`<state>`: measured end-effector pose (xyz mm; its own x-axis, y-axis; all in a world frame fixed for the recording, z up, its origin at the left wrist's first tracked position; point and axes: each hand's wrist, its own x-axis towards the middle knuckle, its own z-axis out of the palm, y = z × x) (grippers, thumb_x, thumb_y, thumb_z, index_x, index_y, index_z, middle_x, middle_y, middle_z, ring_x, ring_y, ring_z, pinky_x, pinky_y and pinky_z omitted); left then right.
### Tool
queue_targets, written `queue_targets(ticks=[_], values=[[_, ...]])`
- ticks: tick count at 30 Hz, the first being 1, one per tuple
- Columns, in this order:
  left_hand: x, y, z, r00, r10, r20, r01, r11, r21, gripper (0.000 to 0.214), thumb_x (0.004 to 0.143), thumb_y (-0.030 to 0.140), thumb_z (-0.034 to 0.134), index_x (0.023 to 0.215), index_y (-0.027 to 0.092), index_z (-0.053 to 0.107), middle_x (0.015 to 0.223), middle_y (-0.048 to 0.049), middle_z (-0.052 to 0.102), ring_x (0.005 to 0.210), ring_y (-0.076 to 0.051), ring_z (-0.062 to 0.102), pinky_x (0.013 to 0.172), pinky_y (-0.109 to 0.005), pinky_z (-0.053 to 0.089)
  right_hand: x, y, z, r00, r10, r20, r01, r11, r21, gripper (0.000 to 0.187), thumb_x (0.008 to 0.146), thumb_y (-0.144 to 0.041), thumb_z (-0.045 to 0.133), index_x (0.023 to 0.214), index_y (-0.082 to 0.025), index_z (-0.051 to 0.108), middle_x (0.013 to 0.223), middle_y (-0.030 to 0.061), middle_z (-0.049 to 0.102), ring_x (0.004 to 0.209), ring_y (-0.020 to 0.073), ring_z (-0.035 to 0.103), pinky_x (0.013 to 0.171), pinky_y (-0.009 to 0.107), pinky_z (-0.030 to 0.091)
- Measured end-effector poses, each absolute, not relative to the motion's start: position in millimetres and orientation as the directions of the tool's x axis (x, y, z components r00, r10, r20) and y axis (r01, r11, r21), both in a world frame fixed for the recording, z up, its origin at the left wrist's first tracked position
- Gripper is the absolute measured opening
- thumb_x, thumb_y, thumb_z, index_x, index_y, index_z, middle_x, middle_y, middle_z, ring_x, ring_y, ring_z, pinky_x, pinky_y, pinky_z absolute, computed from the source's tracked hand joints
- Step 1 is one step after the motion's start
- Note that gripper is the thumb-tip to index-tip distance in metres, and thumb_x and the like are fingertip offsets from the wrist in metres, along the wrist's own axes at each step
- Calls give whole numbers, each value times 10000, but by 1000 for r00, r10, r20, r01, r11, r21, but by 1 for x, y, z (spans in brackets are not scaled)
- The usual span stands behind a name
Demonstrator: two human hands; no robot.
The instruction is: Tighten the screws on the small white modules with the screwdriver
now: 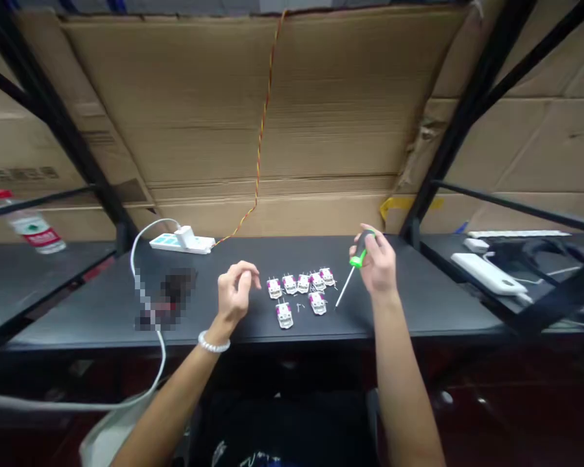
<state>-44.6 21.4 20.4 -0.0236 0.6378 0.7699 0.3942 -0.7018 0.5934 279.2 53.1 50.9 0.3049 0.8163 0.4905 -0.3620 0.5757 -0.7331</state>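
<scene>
My right hand [377,259] is closed round the green and black handle of a screwdriver [346,285]. Its shaft slants down and left, with the tip close to the tabletop. My left hand [236,288], with a white bead bracelet [214,342] at the wrist, hovers left of the parts. Its fingers are loosely bent, the thumb apart, and no object shows in it. Several small white and magenta plastic parts [303,283] form a row between my hands. In front of them lie two similar parts, one left [284,315] and one right [317,303], with small screws [300,307] between.
A white power strip [182,243] with a plugged-in adapter stands at the back left; its cable [133,259] runs down past the front edge. A blurred-out dark object [168,301] lies left. Black metal posts flank the table [243,329]. Beyond are a bottle [39,232] and a white device [489,274].
</scene>
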Motion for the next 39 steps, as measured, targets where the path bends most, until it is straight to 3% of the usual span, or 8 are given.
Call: queue_targets(ticks=[6,12,19,23,27,31,35,39], values=[[-41,21,30,31,589,808,481,-717,504,633,1088,272,326,605,220,732,1045,-89,820,1051,-241,723,934,-398,581,279,53,52,312,817,485,-369,575,-730,430,810,-493,888,1140,-253,753,872,-31,693,587,106,681,476,215,562],[-43,18,25,-76,500,862,573,-686,449,254,738,66,508,694,195,723,760,-21,737,743,-188,688,649,-286,560,279,53,52,302,817,491,-366,575,-732,407,831,-489,874,1142,-259,749,883,-30,690,604,99,679,485,204,554],[-40,17,28,-77,565,821,543,-667,510,314,895,137,540,612,184,669,750,-23,659,629,-140,623,541,-245,500,277,51,54,314,817,483,-377,575,-726,436,797,-504,898,1127,-253,762,882,-31,687,606,93,680,486,195,549],[-36,20,34,42,566,823,574,-688,444,195,961,277,686,1056,206,841,890,-19,672,645,-116,589,641,-264,546,278,51,54,315,813,489,-367,580,-728,433,811,-506,883,1138,-256,750,875,-34,682,600,96,677,480,200,549],[-39,21,29,-42,622,782,520,-654,549,583,930,153,603,1511,203,612,1053,-58,794,757,-143,737,647,-232,576,277,51,54,313,814,489,-376,579,-724,443,803,-510,890,1134,-252,747,876,-31,684,590,92,671,477,198,545],[-47,20,22,-81,657,750,472,-637,609,534,783,94,499,1226,206,777,888,-13,827,557,-120,708,502,-198,525,278,50,55,309,819,483,-362,572,-736,441,810,-519,880,1142,-264,741,882,-32,681,592,94,666,484,203,552],[-49,20,20,-83,574,815,436,-714,547,253,697,113,503,720,197,740,487,56,599,406,-100,571,429,-185,441,278,50,55,314,816,486,-362,576,-733,441,810,-515,876,1143,-260,741,878,-35,673,586,93,664,473,201,544],[-45,21,22,-90,652,753,372,-679,633,243,771,96,538,872,188,739,613,47,641,428,-89,583,415,-167,450,278,50,55,311,818,484,-377,574,-727,447,798,-515,890,1135,-258,747,876,-35,675,595,94,671,469,195,538]])
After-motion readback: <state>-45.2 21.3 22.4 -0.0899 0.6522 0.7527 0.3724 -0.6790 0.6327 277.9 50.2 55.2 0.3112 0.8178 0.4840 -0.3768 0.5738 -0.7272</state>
